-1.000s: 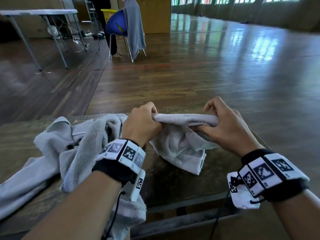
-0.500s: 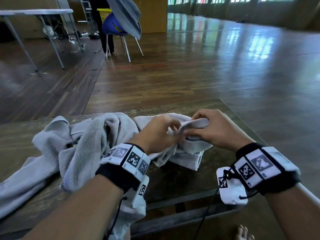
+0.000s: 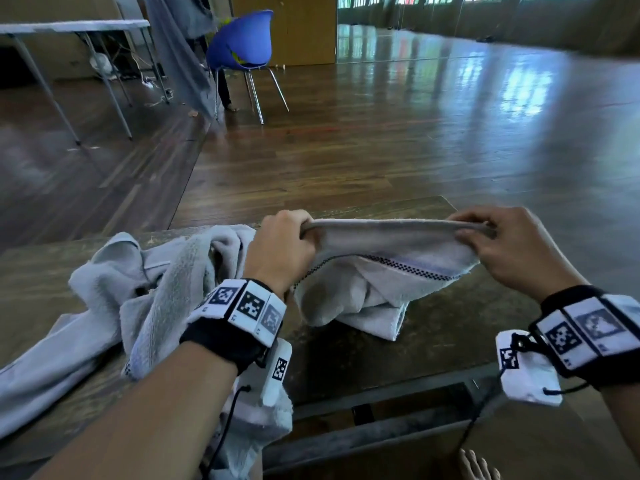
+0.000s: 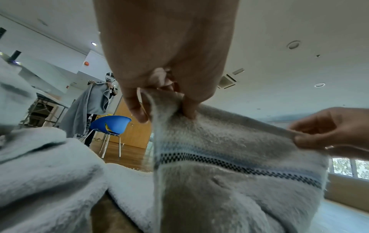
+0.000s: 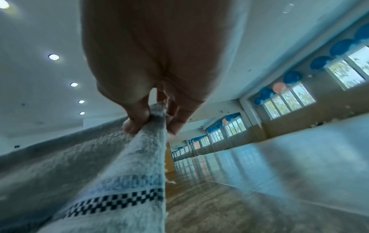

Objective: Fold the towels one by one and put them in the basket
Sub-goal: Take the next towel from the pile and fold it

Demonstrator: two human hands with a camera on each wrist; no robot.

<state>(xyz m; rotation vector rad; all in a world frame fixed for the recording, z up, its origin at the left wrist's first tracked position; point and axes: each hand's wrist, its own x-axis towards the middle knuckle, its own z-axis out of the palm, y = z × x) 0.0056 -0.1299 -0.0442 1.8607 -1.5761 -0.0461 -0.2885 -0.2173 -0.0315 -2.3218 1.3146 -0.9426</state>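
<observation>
Two hands hold one small towel (image 3: 381, 271) by its top edge above the counter (image 3: 450, 327): the left hand (image 3: 280, 251) grips one corner, the right hand (image 3: 512, 251) pinches the other, the edge taut between them. Its lower part rests bunched on the counter, just right of the unfolded towel heap (image 3: 138, 299). Judged step: spreading before the first fold. Next move calls for laying it flat. No basket in view.
</observation>
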